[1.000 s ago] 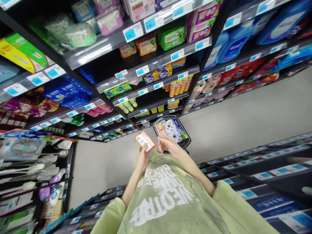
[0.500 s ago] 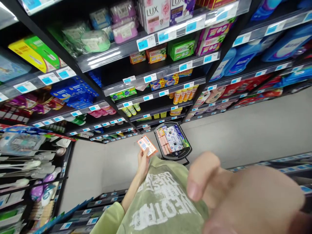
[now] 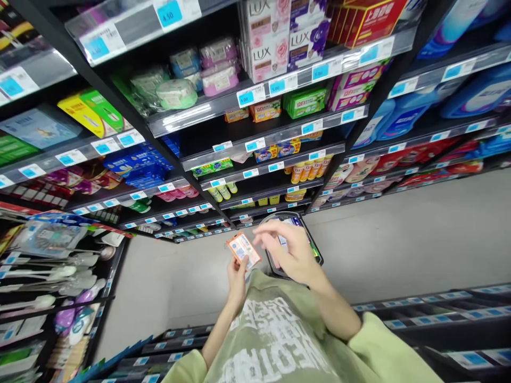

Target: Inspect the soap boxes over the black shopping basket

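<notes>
My left hand (image 3: 238,274) grips a flat orange-and-white packet (image 3: 244,252), thumb on its printed face, in front of my green shirt. To its right, my right hand (image 3: 289,250) hovers over a black shopping basket (image 3: 320,259), fingers loosely bent and apart, with nothing visible in them. Its fingertips point toward the packet without a clear touch. Most of what lies in the basket is hidden behind this hand; a bit of white and blue packaging shows.
Ahead stand shelves with price tags, holding LUX soap boxes (image 3: 266,58), wrapped soap bars (image 3: 219,74), green soap packs (image 3: 305,102) and blue detergent bottles (image 3: 411,111). Hanging utensils (image 3: 51,271) are at the left. Grey floor (image 3: 399,229) runs between the shelves, with another rack behind me.
My right hand has moved from close to the camera, down and left, to above the basket near the packet. The view has tilted slightly upward. My left hand still holds the packet.
</notes>
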`<state>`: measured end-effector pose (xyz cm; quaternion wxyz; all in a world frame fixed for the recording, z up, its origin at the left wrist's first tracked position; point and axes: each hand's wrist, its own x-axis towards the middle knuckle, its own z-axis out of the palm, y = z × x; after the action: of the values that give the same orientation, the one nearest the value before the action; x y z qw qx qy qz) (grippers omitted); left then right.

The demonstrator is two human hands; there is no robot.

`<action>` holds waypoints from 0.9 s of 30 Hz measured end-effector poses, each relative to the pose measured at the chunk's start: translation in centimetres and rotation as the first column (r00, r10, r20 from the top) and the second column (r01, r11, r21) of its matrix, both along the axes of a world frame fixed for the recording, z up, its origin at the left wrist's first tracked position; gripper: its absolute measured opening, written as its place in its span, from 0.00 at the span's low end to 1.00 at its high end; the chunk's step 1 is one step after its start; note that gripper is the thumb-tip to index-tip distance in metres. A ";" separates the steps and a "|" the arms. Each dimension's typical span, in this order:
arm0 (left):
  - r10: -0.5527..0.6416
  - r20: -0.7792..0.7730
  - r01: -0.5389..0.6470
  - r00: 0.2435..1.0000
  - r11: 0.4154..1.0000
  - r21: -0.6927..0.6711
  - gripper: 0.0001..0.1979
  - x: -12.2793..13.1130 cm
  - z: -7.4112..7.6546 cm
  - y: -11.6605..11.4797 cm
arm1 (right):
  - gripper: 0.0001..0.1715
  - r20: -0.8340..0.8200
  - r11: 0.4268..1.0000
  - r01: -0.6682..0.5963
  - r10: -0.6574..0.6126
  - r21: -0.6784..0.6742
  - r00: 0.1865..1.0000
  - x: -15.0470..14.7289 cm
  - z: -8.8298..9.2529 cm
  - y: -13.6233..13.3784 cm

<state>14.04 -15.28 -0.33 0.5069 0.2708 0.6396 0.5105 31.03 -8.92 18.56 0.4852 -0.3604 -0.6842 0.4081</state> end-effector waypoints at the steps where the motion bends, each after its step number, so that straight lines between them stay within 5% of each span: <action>1: -0.004 -0.038 0.005 0.999 1.000 0.028 0.29 0.0 0.0 0.0 | 0.17 0.193 0.995 0.076 -0.063 -0.062 0.979 -0.5 -2.1 0.4; 3: -0.060 -0.135 0.072 0.989 0.993 0.089 0.27 0.0 -0.3 -0.2 | 0.22 0.532 0.973 0.144 -0.027 -0.180 0.846 -1.3 -6.0 0.3; 5: -0.130 -0.262 0.173 0.956 0.974 0.150 0.25 -0.2 -0.7 -0.4 | 0.24 0.588 0.934 0.124 0.106 -0.336 0.802 -1.7 -8.9 -0.3; 11: -0.041 -0.689 0.388 0.723 0.850 0.357 0.26 -1.9 -0.7 0.6 | 0.29 0.004 0.776 -0.200 0.252 -0.599 0.968 -2.4 -11.7 -0.2; 14: 0.021 -0.816 0.513 0.578 0.768 0.383 0.30 -2.8 0.5 2.0 | 0.30 -0.260 0.687 -0.300 0.165 -0.662 0.952 -3.1 -12.5 1.0; 17: -0.031 -0.861 0.606 0.508 0.724 0.331 0.31 -3.5 1.8 3.2 | 0.26 -0.348 0.636 -0.294 0.043 -0.714 0.937 -3.7 -13.1 1.6; 22: -0.171 -0.809 0.616 0.563 0.739 0.272 0.31 -4.7 3.6 4.0 | 0.25 -0.357 0.566 -0.268 -0.050 -0.780 0.933 -4.4 -13.1 1.8; 27: -0.326 -0.518 0.518 0.791 0.808 0.283 0.44 -6.5 5.4 4.6 | 0.26 -0.336 0.576 -0.208 -0.124 -0.791 0.934 -4.3 -13.2 2.3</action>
<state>7.50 -10.71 5.09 0.3814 0.6191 0.5371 0.4276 26.75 -6.67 5.32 0.3697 -0.4464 -0.3279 0.7461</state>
